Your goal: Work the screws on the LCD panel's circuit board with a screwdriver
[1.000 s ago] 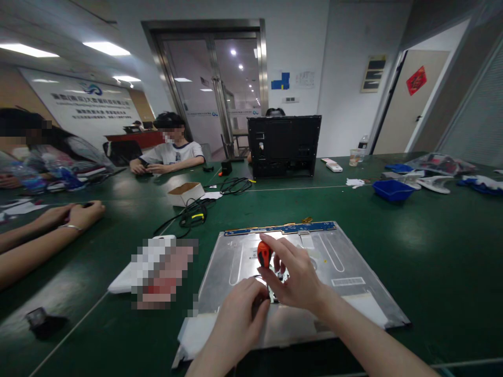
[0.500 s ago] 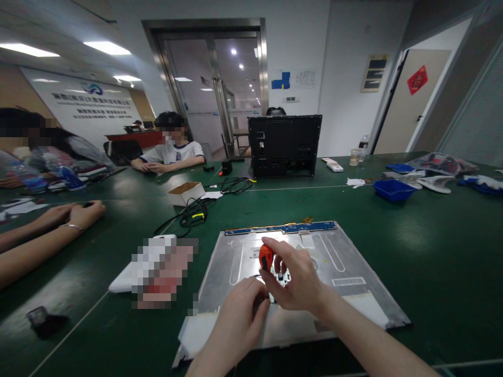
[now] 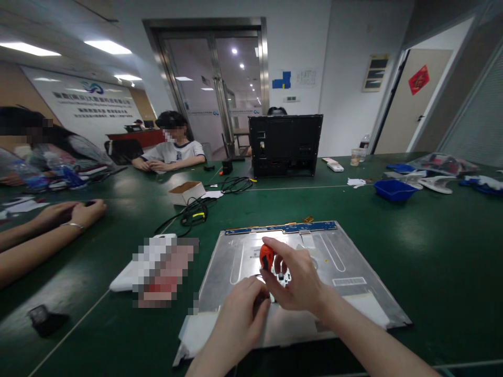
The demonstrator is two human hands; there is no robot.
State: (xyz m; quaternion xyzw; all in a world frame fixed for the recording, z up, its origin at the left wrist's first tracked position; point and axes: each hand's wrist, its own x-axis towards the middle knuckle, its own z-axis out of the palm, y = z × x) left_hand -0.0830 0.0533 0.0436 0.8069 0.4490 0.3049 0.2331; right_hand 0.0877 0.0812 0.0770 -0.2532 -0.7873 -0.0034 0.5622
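A flat silvery metal panel [image 3: 283, 327] lies before me, with a blue circuit strip [image 3: 314, 227] along its far edge. My right hand [image 3: 293, 275] grips the orange and black handle of a screwdriver [image 3: 266, 257] between thumb and fingers, over the panel's middle. The tool's tip is hidden. Just left of it, my left hand [image 3: 245, 309] rests low on the panel with its fingers curled together; whatever they hold is hidden. A small part with pale and dark pieces [image 3: 283, 276] shows between and behind the hands.
A white box [image 3: 186, 193] and black cables [image 3: 194, 212] lie beyond the panel at left. A black monitor housing [image 3: 286, 145] stands at the back. At right is a blue tray [image 3: 394, 190]. Another person's hands [image 3: 88, 213] rest on the table at far left.
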